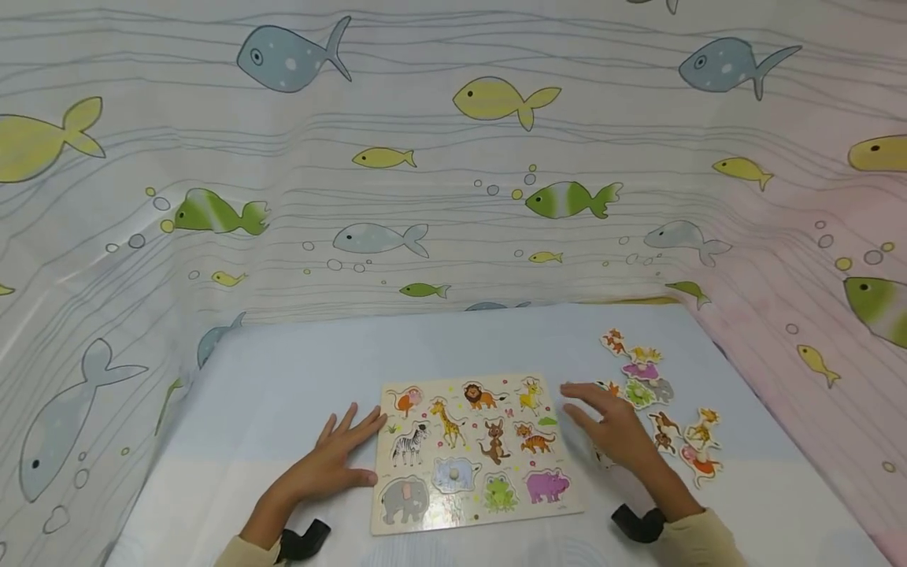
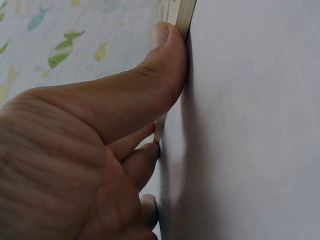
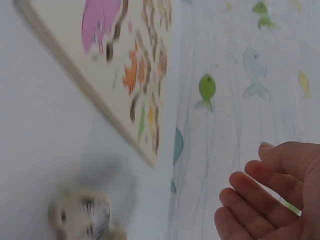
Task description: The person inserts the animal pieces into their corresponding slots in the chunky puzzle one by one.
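Note:
A wooden animal puzzle board (image 1: 567,502) lies flat on the table. My left hand (image 1: 322,468) rests at its left side, thumb and fingertips against the board's edge; the left wrist view shows the thumb (image 2: 167,60) pressed on that edge. A pale blue rhino piece (image 1: 464,473) with a knob sits in the lower middle of the board. Just right of the board hovers my right hand (image 1: 615,429), holding nothing, its fingers slightly bent. Beneath it, a black-and-white piece (image 3: 82,217), partly hidden, lies on the table.
Loose puzzle pieces lie right of the board: a giraffe (image 1: 704,428), a red monkey (image 1: 701,465), a kangaroo (image 1: 664,433), a frog (image 1: 639,393), a grey elephant (image 1: 663,390) and several others, some overlapping. A fish-patterned curtain (image 1: 453,213) surrounds the table.

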